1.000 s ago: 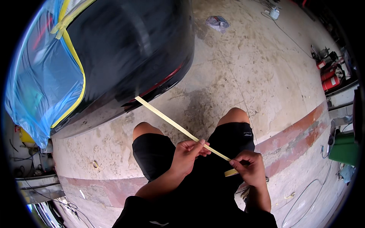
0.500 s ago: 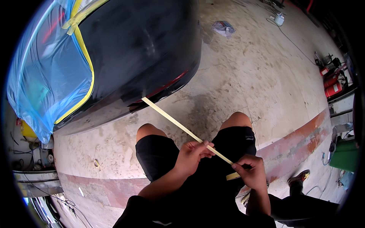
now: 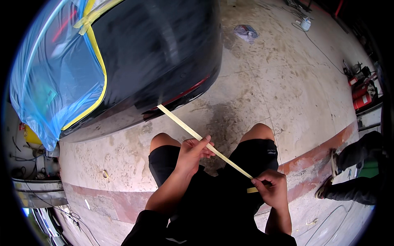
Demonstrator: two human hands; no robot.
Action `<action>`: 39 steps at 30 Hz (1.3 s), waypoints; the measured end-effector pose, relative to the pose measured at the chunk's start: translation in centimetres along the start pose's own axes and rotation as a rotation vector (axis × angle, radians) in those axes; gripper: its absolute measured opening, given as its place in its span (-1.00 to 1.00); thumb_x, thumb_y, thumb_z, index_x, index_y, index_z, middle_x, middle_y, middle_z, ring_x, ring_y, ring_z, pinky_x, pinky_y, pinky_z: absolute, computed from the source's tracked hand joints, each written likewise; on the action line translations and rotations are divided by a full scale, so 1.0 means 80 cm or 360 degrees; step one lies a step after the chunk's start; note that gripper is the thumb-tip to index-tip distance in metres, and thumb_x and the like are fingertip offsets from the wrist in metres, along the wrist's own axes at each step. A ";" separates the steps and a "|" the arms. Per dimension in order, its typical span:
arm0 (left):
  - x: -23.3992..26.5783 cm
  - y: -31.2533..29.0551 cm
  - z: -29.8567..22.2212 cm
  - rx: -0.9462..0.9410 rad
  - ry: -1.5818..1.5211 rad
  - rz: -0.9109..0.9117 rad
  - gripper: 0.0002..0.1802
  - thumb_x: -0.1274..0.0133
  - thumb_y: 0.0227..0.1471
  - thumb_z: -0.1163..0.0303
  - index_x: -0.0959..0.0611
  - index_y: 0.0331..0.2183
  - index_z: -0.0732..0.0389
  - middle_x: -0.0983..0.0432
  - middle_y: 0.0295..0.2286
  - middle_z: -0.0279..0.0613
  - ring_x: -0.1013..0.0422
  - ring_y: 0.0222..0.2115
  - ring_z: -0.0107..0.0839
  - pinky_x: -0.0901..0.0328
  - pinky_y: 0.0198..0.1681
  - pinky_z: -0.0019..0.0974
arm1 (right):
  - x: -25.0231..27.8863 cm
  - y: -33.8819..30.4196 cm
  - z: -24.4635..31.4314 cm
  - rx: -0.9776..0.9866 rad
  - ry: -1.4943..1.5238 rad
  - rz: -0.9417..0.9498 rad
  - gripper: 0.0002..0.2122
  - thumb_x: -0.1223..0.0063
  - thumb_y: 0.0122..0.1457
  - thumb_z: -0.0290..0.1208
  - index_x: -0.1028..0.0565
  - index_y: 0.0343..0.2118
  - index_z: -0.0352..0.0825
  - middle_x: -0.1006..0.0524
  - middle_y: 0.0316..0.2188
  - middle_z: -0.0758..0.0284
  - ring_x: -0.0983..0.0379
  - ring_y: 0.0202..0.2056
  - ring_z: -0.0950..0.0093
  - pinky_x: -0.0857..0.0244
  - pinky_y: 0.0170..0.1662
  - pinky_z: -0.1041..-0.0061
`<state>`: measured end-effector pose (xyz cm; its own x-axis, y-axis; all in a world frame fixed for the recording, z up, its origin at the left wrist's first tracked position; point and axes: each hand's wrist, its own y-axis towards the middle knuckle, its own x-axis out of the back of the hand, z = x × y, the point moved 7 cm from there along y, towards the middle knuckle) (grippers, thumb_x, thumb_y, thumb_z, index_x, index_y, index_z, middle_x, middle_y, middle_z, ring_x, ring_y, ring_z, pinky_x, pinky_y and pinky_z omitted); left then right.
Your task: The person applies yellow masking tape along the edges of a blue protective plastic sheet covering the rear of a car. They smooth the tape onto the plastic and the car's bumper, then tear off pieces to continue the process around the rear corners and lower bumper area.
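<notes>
A pale yellow strip of masking tape stretches taut and slanting in front of me. Its far end meets the lower edge of a black car bumper, close to a red reflector strip. Partway along it, my left hand pinches the tape between thumb and fingers. My right hand, above my right thigh, grips the near end. A short yellow piece sticks out below those fingers; whether it is the roll's edge or loose tape is hidden by the hand.
Blue plastic film edged with yellow tape covers the car's left part. A crumpled plastic bag and a tape ring lie on the concrete floor. Red extinguishers stand far right. Another person's legs are at the right.
My left hand has slid up along the tape toward the bumper, while my right hand keeps its hold. The other person's legs have moved farther to the right.
</notes>
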<state>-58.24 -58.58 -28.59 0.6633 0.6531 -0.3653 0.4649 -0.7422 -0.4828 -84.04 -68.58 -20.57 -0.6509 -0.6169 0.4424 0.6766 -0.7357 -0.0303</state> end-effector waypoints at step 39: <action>-0.015 -0.009 0.021 -0.0069 -0.0058 0.0229 -0.88 -0.23 0.13 0.46 -0.71 -0.30 0.33 -0.67 -0.45 -0.13 -0.61 -0.44 -0.40 -0.46 -0.36 -0.42 | 0.003 0.002 -0.003 -0.0026 -0.0039 -0.0052 -0.89 -0.37 -0.01 -0.58 -0.59 -0.55 -0.36 -0.57 -0.59 0.29 -0.54 -0.56 0.40 -0.33 -0.49 0.52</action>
<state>-60.39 -58.56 -29.14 0.7034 0.5440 -0.4575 0.3920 -0.8338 -0.3887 -84.15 -68.89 -20.68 -0.6638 -0.5854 0.4655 0.6493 -0.7600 -0.0298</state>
